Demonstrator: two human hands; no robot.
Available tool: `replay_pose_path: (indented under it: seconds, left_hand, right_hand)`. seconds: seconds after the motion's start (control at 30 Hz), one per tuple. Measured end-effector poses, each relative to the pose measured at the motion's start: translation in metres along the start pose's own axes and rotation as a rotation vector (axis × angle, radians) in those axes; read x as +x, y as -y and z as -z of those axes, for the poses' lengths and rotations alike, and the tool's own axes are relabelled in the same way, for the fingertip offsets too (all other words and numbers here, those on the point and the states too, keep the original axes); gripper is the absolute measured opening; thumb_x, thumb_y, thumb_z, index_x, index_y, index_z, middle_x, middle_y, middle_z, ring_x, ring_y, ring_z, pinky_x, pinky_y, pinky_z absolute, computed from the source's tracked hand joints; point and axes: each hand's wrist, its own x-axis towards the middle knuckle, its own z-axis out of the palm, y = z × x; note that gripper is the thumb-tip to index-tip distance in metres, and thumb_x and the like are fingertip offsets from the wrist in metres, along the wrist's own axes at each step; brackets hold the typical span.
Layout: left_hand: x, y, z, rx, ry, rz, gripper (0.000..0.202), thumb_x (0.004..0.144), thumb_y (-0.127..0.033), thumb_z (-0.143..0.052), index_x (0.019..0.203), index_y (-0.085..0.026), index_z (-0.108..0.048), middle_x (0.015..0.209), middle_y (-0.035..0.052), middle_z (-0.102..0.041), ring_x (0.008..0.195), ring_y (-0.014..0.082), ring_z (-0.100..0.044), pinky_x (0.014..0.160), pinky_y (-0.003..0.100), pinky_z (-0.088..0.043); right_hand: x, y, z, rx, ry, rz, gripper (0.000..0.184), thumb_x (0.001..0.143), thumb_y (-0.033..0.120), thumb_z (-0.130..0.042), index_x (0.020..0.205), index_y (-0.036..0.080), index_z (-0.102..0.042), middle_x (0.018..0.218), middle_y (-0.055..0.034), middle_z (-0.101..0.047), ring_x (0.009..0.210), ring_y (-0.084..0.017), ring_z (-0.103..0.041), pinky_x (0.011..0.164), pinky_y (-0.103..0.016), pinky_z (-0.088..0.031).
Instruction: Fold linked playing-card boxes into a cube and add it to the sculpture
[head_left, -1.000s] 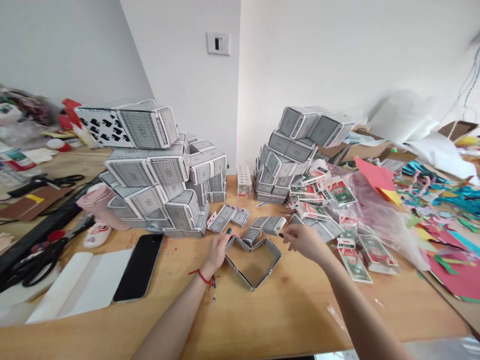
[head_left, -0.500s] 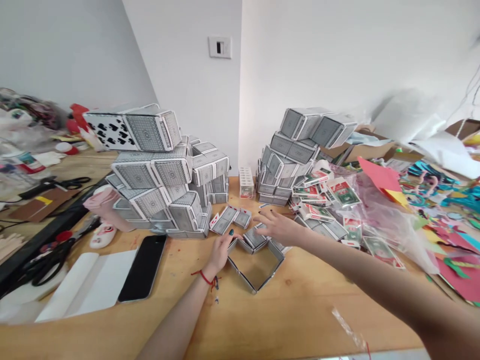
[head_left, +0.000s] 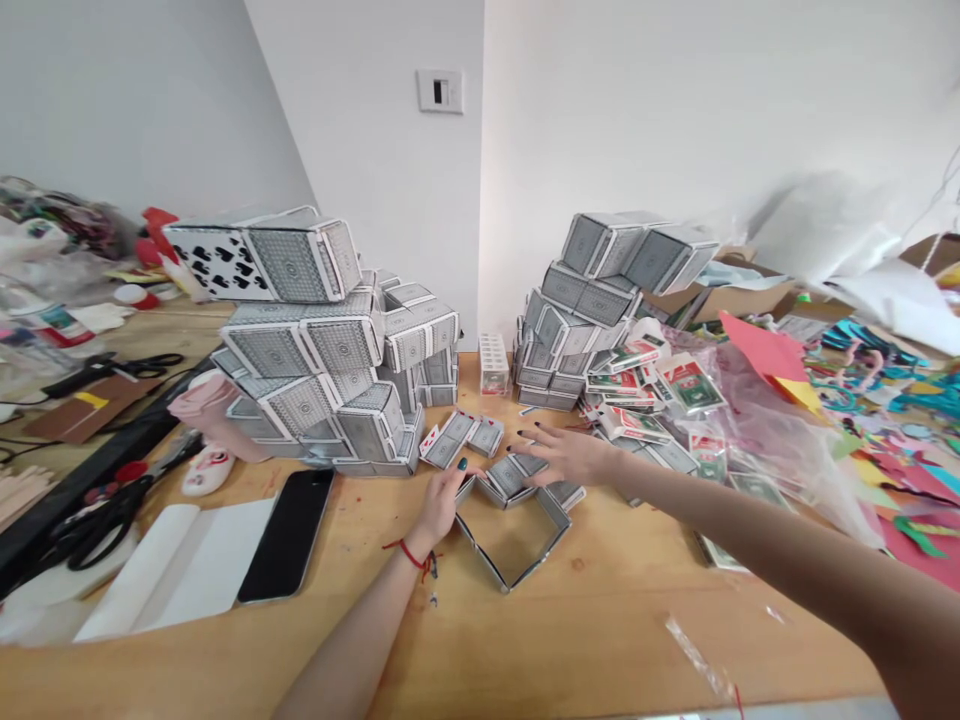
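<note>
A heart-shaped frame (head_left: 551, 552) folded from grey-backed playing cards lies on the wooden table, its point towards me. My left hand (head_left: 436, 512) grips the frame's left corner, thumb on top; its other fingers are partly hidden. Over the frame's right upper side hovers my right hand (head_left: 566, 457), fingers spread and holding nothing; I cannot tell whether it touches the cards. Just beyond the frame are folded card pieces (head_left: 451, 440), some showing red hearts. A tall stack of card boxes (head_left: 341, 345) stands to the left, and another stack (head_left: 589, 300) to the right.
A black phone (head_left: 289, 535) rests on the left beside white paper (head_left: 206, 570) and black-handled scissors (head_left: 101, 520). On the right lie packs of playing cards (head_left: 686, 382), plastic wrap and coloured paper (head_left: 765, 350). A small clear box (head_left: 493, 365) stands near the wall.
My right hand has shifted slightly right, with its fingers spread wider, and its forearm has swung lower in view. My left hand stays at the frame's left corner.
</note>
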Motion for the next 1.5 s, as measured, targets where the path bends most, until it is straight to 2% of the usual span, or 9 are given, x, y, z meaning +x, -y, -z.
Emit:
replay_pose_path:
  seconds: [0.13,0.53,0.7,0.8,0.97,1.07,1.2,1.4,1.5]
  left_hand:
    - [0.0,0.002,0.0,-0.004,-0.001,-0.014,0.047,0.088,-0.044,-0.033,0.077,-0.018,-0.071,0.085,0.0077,-0.072,0.088,0.0214,-0.063,0.087,0.033,-0.044]
    - [-0.001,-0.001,0.001,-0.01,0.003,-0.019,0.051,0.088,-0.047,-0.031,0.073,-0.019,-0.069,0.081,0.0084,-0.072,0.085,0.0218,-0.064,0.084,0.032,-0.045]
    - [-0.003,0.0,0.002,-0.013,-0.007,-0.052,0.05,0.088,-0.044,-0.029,0.074,-0.018,-0.069,0.081,0.0087,-0.071,0.083,0.021,-0.064,0.085,0.033,-0.045]
    - [-0.003,0.002,0.001,-0.021,-0.059,-0.046,0.052,0.088,-0.043,-0.026,0.074,-0.017,-0.069,0.079,0.009,-0.071,0.083,0.0206,-0.064,0.083,0.032,-0.046]
    - [0.0,0.01,-0.004,-0.064,-0.159,-0.003,0.053,0.086,-0.049,-0.029,0.075,-0.016,-0.069,0.079,0.0099,-0.071,0.081,0.0218,-0.064,0.081,0.033,-0.046]
    - [0.003,0.012,-0.01,-0.113,-0.232,0.033,0.059,0.086,-0.051,-0.025,0.074,-0.014,-0.069,0.082,0.0112,-0.072,0.083,0.0228,-0.064,0.082,0.036,-0.046]
    - [0.009,0.007,-0.017,-0.132,-0.286,0.059,0.061,0.087,-0.049,-0.022,0.074,-0.013,-0.07,0.084,0.0117,-0.072,0.082,0.023,-0.065,0.079,0.036,-0.048]
    - [0.023,-0.006,-0.02,-0.081,-0.311,-0.009,0.059,0.088,-0.044,-0.02,0.079,-0.015,-0.07,0.087,0.0092,-0.072,0.082,0.0218,-0.065,0.074,0.035,-0.05]
    - [0.03,-0.02,-0.019,-0.035,-0.319,-0.085,0.055,0.088,-0.04,-0.021,0.081,-0.015,-0.069,0.087,0.0087,-0.071,0.082,0.0206,-0.065,0.075,0.034,-0.051]
  right_hand:
    - [0.001,-0.001,0.001,0.064,0.021,0.009,0.04,0.079,0.005,-0.055,0.108,0.033,-0.057,0.143,-0.0035,-0.035,0.134,-0.022,-0.027,0.104,-0.049,-0.028]
    - [-0.01,0.001,0.008,0.159,0.079,-0.083,0.048,0.069,0.003,-0.057,0.11,0.027,-0.06,0.141,-0.0087,-0.033,0.131,-0.028,-0.026,0.101,-0.048,-0.031]
    - [-0.017,-0.016,0.022,0.205,0.049,-0.231,0.059,0.059,0.007,-0.066,0.116,0.021,-0.057,0.138,-0.0122,-0.036,0.127,-0.032,-0.028,0.1,-0.048,-0.033]
    - [-0.02,-0.024,0.035,0.309,-0.053,-0.348,0.058,0.06,0.018,-0.07,0.116,0.017,-0.055,0.128,-0.0134,-0.045,0.118,-0.03,-0.037,0.096,-0.046,-0.037]
    - [-0.022,-0.019,0.056,0.613,-0.352,-0.495,0.057,0.06,0.038,-0.076,0.109,0.015,-0.057,0.116,-0.0138,-0.052,0.103,-0.026,-0.05,0.088,-0.041,-0.044]
    - [-0.021,-0.004,0.066,0.975,-0.425,-0.539,0.05,0.066,0.039,-0.072,0.107,0.016,-0.057,0.106,-0.009,-0.057,0.085,-0.02,-0.058,0.071,-0.031,-0.05]
    - [-0.02,0.018,0.07,1.33,-0.506,-0.535,0.049,0.067,0.033,-0.073,0.111,0.019,-0.056,0.095,-0.0036,-0.062,0.081,-0.018,-0.061,0.073,-0.031,-0.051]
    - [-0.02,0.032,0.064,1.408,-0.826,-0.667,0.046,0.059,0.031,-0.079,0.1,0.02,-0.059,0.09,-0.0039,-0.067,0.081,-0.02,-0.064,0.076,-0.032,-0.052]
    - [-0.017,0.036,0.064,1.433,-0.882,-0.684,0.044,0.059,0.03,-0.079,0.097,0.02,-0.059,0.09,-0.0042,-0.068,0.081,-0.02,-0.064,0.077,-0.032,-0.051]
